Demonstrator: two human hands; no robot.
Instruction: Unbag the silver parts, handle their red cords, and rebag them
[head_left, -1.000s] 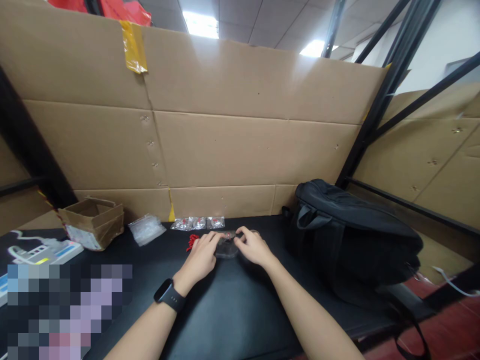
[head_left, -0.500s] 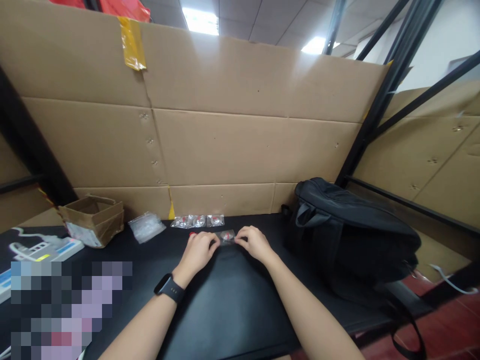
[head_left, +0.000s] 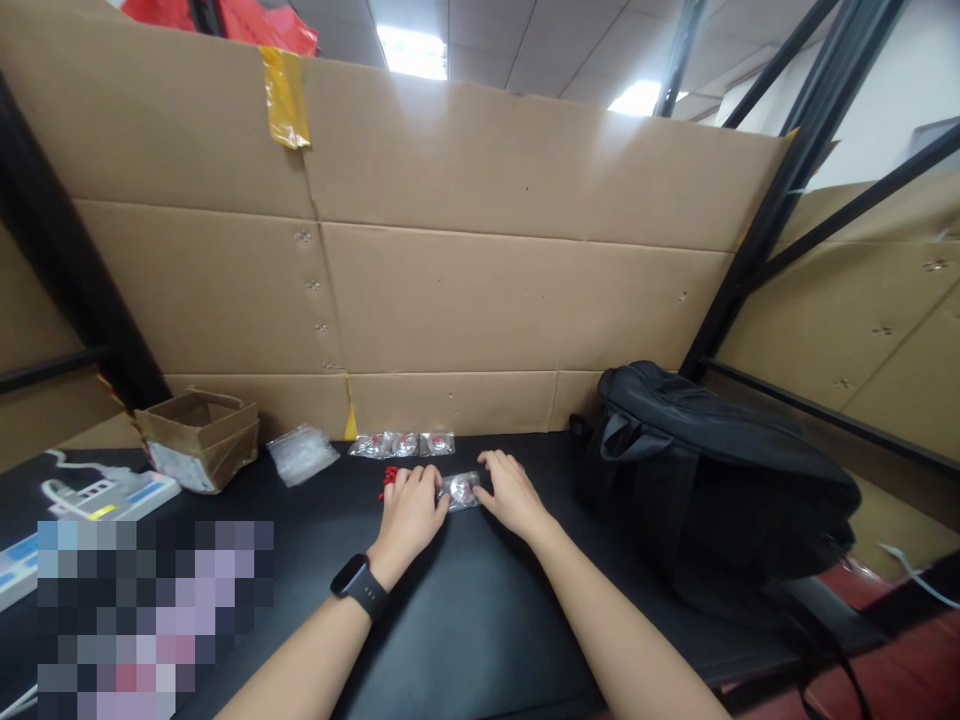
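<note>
A small clear plastic packet (head_left: pixel 463 490) with a round silvery piece and a bit of red inside lies on the black table between my hands. My left hand (head_left: pixel 411 512), with a dark watch on its wrist, rests at the packet's left edge, its thumb and fingers apart. Close to the right edge is my right hand (head_left: pixel 516 497), fingers spread and thumb tip beside the plastic. Red cords (head_left: pixel 389 478) show just past my left fingers, partly hidden by them. Behind, three similar packets (head_left: pixel 403 444) lie in a row along the cardboard.
Left of the row are clear plastic bags (head_left: pixel 301 455) and an open cardboard box (head_left: pixel 199 440). A white power strip (head_left: pixel 142 490) with plugs sits further left. On the right stands a black backpack (head_left: pixel 720 480). A cardboard wall (head_left: pixel 450 300) closes off the back.
Both hands have loosened from the packet's edges, and their fingers have spread. The packet now lies flatter on the table. More of the red cords shows. The view has shifted slightly.
</note>
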